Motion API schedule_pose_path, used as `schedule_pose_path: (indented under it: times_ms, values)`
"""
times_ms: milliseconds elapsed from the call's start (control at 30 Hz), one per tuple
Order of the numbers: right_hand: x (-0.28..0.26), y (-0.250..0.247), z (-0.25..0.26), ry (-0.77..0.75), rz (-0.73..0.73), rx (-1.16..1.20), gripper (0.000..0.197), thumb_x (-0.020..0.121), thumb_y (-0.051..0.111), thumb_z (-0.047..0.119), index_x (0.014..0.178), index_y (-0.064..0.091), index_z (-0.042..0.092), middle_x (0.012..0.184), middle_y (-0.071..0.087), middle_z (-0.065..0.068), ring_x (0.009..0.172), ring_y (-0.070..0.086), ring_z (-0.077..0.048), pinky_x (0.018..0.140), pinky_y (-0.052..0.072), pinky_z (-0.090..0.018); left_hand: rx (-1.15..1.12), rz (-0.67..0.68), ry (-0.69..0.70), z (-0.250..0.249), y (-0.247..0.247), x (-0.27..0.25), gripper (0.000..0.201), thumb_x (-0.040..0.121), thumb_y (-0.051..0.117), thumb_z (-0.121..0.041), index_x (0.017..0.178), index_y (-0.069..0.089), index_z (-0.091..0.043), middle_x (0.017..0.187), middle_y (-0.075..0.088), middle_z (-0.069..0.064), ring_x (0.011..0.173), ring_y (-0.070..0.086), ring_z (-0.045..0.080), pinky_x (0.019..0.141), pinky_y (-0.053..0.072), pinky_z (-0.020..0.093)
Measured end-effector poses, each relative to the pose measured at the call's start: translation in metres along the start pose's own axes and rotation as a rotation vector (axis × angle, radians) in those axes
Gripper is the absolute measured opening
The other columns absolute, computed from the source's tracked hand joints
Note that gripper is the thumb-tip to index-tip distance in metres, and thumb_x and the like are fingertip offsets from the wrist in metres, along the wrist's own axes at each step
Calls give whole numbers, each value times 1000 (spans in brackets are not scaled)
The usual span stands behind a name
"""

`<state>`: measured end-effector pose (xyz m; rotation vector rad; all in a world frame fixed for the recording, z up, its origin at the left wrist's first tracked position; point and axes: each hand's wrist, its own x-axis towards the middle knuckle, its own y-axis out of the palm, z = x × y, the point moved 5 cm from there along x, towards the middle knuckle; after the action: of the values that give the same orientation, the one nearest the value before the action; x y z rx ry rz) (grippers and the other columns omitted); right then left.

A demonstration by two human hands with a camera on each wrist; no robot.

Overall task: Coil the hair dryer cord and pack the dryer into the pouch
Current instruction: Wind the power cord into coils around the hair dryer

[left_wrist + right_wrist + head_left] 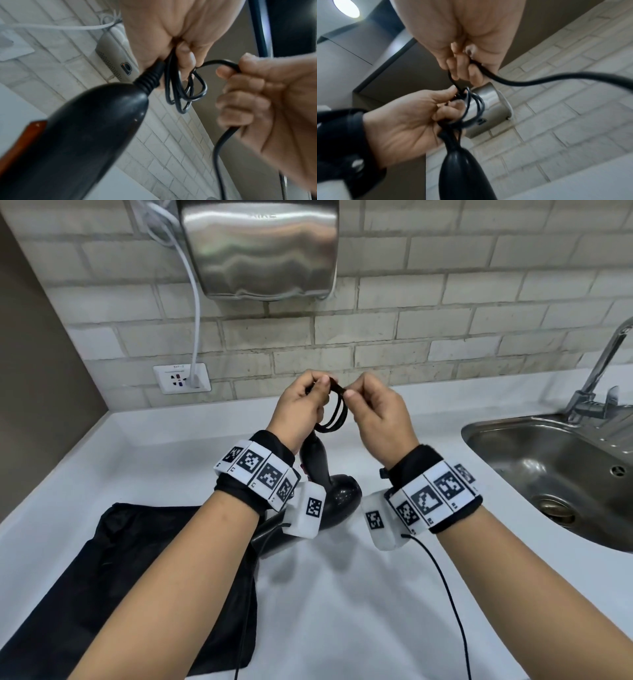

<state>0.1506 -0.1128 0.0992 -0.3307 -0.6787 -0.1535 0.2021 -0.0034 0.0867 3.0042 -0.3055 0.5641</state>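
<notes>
Above the white counter (pixel 359 594), at about twelve o'clock from my wrists, I have both hands raised together over the hair dryer (pixel 329 484). My left hand (pixel 301 409) has its fingers curled round a small bundle of cord loops (pixel 334 412) gathered right at the ribbed strain relief (pixel 148 81), so the dryer seems to hang partly from that hold with its body low over the counter; whether it rests there I cannot tell. My right hand (pixel 376 412) pinches the next stretch of cord between thumb and fingers, just beside the left, and the free run of cord (pixel 556 79) trails away past my right wrist. The black pouch (pixel 137 577) lies flat at about eight o'clock, its mouth not visibly open. What worries me is the springy, smooth, round cord: the loops are tight and uneven, and if my left pinch loosens while I feed another turn, I judge they would fan out and unwind. The long trailing end could also snag on the sink (pixel 548 467) edge at three o'clock, and bending it hard at the stiff ribbed collar may kink it. The dryer shell is glossy hard plastic, tapered and slick; the pouch looks thin, matte and limp, so it will likely need holding open.
</notes>
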Motion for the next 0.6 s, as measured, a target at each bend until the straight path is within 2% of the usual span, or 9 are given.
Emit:
schedule_pose_path:
  times_ms: [100,133,200,267,300,367,400,533,600]
  values:
    - [-13,7,-26,85,87,2,20,86,45,20,67,43,21,58,40,-4,54,34,-9,52,30,-19,-78,-46,4,4,-6,3,26,98,37,-10,81,55,-18,43,37,-17,39,25,0,38,21,12]
    - [-17,7,-37,121,136,-55,19,87,45,21,68,46,15,61,42,-8,56,36,-13,52,30,-20,-103,-58,-6,5,-7,3,25,98,36,-11,81,54,-17,43,36,-17,39,24,0,39,21,12]
    - [-25,5,-61,212,249,-193,19,90,48,15,76,52,3,66,47,-10,62,41,-19,52,33,-16,-150,-71,-26,6,-9,4,25,99,34,-11,82,52,-16,50,32,-9,39,23,0,41,18,13]
    - [-34,0,-88,330,313,-276,18,89,49,10,71,54,10,70,52,-5,66,47,-19,57,37,-13,-168,-74,-29,6,-9,4,25,99,34,-11,82,52,-16,58,26,-3,41,22,0,42,18,14]
    - [-39,-4,-100,395,323,-288,22,88,51,9,67,54,15,73,55,-3,67,50,-18,61,41,-17,-161,-78,-24,7,-9,4,26,99,34,-11,81,52,-16,57,26,-3,41,21,0,42,18,14]
    - [-50,-10,-123,509,328,-264,22,85,57,9,65,57,18,84,61,-6,73,57,-20,70,46,-26,-148,-84,-18,8,-9,4,26,99,36,-11,81,53,-17,49,31,-10,41,22,1,42,19,14]
    - [-55,-13,-132,530,335,-280,19,84,60,9,66,60,17,89,61,-8,78,57,-20,73,44,-24,-148,-88,-19,8,-9,5,26,98,36,-11,81,53,-18,46,32,-13,41,22,0,42,19,15]
    - [-61,-22,-148,513,354,-457,8,81,62,2,83,69,5,94,51,-4,68,44,-2,64,34,-13,-151,-79,-11,7,-8,5,25,98,38,-10,81,54,-17,45,31,-15,41,24,0,40,21,12]
    - [-57,-25,-149,502,308,-447,11,82,59,-2,81,68,5,93,52,-4,66,45,0,62,35,-8,-147,-68,-5,7,-7,5,24,97,38,-9,81,54,-17,44,32,-16,41,25,0,39,23,11]
